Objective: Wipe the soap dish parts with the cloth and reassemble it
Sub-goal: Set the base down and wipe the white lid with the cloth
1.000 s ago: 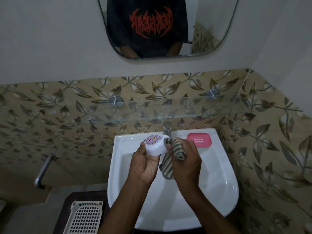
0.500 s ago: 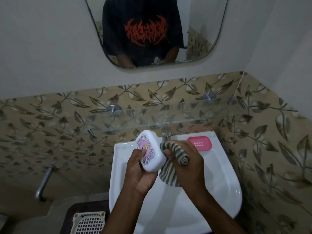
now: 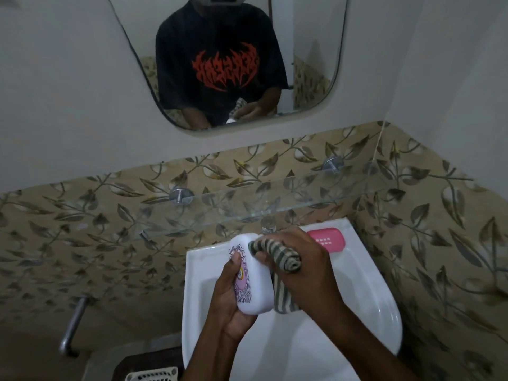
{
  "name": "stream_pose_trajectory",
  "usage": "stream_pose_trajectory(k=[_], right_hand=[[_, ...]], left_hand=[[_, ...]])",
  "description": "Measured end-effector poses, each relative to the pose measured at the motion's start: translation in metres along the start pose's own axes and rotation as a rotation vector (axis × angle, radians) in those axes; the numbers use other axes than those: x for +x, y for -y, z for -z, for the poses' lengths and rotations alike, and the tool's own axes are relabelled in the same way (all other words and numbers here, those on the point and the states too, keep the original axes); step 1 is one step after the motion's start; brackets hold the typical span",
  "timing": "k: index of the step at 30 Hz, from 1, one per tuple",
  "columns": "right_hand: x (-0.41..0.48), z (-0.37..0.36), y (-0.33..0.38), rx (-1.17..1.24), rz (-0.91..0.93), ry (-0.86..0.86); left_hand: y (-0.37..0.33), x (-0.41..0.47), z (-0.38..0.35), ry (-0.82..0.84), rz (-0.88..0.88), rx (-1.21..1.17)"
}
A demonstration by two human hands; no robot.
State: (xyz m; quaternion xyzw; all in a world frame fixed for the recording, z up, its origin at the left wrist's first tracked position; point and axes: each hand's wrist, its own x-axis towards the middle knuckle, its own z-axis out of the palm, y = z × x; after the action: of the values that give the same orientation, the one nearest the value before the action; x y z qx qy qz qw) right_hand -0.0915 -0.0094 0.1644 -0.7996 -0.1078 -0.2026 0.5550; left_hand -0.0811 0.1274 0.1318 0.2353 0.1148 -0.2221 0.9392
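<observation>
White sink occupies lower centre, under a glass shelf; a pink dish part lies on its rear rim. Above the basin, the left hand wraps its fingers round the white patterned dish part. Fingers of the right hand clench the striped cloth against its top right edge.

Dim, soft, wide-angle edge distortion

Sink bowl free at its right side. Tap, pink tray block sink's back rim. Glass shelf just above.
</observation>
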Motion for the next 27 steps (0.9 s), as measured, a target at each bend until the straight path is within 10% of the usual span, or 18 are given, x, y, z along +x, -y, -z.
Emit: stream_pose_trajectory(k=[10, 19, 27], right_hand=[[-0.04, -0.004, -0.003, 0.1, 0.008, -0.049], [0.015, 0.029, 0.004, -0.069, -0.328, 0.012], [-0.006, 0.011, 0.019, -0.228, -0.055, 0.032]], left_hand=[[-0.017, 0.005, 0.006, 0.023, -0.045, 0.143], [-0.018, -0.003, -0.006, -0.037, -0.56, 1.296], [-0.018, 0.002, 0.011, -0.121, -0.795, 1.75]])
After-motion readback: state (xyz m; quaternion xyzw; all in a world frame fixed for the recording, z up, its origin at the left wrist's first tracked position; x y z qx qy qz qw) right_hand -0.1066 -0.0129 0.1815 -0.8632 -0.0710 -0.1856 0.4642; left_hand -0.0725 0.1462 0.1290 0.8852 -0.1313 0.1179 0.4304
